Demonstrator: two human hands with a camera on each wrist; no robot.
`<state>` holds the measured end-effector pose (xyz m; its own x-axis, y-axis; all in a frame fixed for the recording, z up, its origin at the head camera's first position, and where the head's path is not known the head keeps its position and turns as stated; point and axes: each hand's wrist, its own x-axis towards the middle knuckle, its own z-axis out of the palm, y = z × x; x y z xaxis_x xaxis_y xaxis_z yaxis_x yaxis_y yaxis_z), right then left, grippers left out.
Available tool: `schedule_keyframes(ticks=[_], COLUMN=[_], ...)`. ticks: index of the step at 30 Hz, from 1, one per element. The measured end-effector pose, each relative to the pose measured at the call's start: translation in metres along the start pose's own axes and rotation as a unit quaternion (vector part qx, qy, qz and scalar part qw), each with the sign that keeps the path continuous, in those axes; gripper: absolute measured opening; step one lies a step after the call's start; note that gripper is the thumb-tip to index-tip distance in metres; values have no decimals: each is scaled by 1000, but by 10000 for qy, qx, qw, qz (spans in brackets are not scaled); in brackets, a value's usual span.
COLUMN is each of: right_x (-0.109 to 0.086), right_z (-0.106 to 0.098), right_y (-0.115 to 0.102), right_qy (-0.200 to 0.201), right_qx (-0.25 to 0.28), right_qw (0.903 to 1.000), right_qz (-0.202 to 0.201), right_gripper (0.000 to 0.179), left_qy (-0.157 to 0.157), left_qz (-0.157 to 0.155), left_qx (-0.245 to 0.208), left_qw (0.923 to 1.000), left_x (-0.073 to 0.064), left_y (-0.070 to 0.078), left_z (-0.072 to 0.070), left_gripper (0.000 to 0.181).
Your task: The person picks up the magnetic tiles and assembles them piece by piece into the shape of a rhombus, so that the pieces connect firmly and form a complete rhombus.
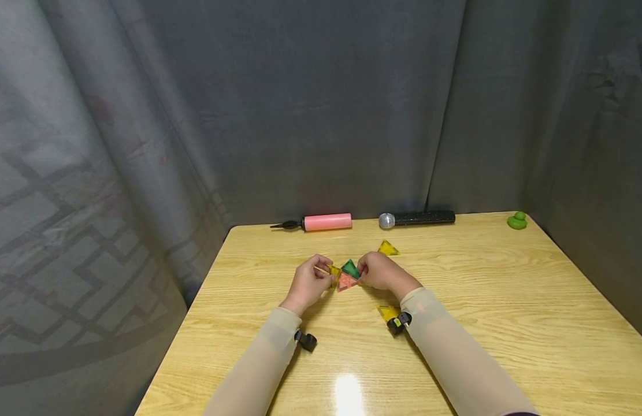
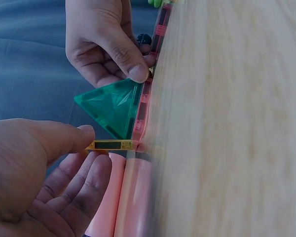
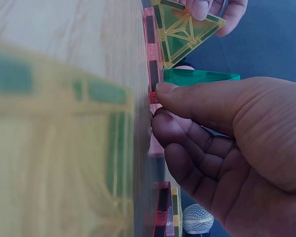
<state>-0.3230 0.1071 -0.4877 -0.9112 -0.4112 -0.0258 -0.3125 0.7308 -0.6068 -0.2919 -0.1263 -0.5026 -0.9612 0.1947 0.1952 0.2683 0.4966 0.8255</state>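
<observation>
Head view shows the left hand (image 1: 308,285) pinching a yellow tile (image 1: 334,271) upright along one edge of the flat red tile (image 1: 347,282), whose corner the right hand (image 1: 381,271) grips beside the raised green tile (image 1: 350,268). The step looks like joining side walls to the red base; the next move would call for steadying both without tipping either. No container shows.

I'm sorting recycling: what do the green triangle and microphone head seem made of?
Green triangle: probably glossy, translucent plastic, with faceted ridges showing. Microphone head: likely silvery metal mesh, given its fine grid, though coated plastic is possible.
</observation>
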Motion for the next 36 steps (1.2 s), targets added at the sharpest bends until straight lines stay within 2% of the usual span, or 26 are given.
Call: schedule_keyframes(ticks=[15, 24, 36], right_x=[0, 2, 3], right_z=[0, 3, 3], right_y=[-1, 1, 1], right_qy=[-52, -35, -10], right_qx=[23, 58, 96], right_qw=[10000, 10000, 10000], right_qz=[36, 56, 13], right_gripper=[17, 19, 18], left_qy=[-97, -176, -242], left_qz=[53, -207, -129], left_qx=[-109, -264, -159], left_qw=[9999, 9993, 9995], left_x=[0, -2, -1], left_y=[-1, -3, -7], left_z=[2, 3, 5], left_gripper=[33, 35, 31])
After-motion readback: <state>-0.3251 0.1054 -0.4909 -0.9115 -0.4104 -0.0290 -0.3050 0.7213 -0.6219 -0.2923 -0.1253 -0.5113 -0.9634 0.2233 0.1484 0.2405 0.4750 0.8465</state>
